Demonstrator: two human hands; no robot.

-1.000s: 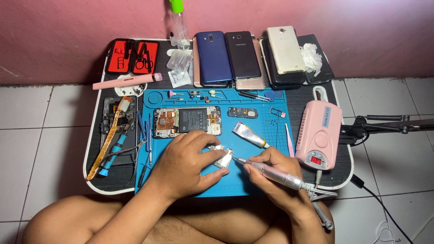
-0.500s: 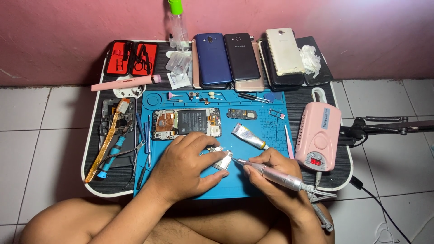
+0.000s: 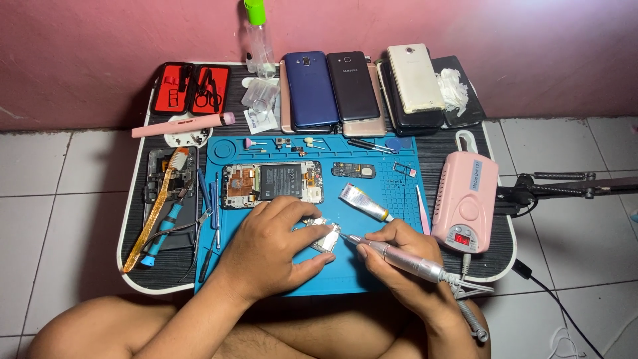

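Left hand is pinching a small metal part flat on the blue mat while right hand is closed around the pink rotary handpiece, tip touching it; a skidding bit risks nicking the fingertips or flinging the part.

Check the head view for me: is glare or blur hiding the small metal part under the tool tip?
Head view: sharp and evenly lit, no motion blur; the small metal part, pinned by the left hand, glints brightly, washing out its surface detail; the pink rotary tool in the right hand reads clearly; soft shadows only.
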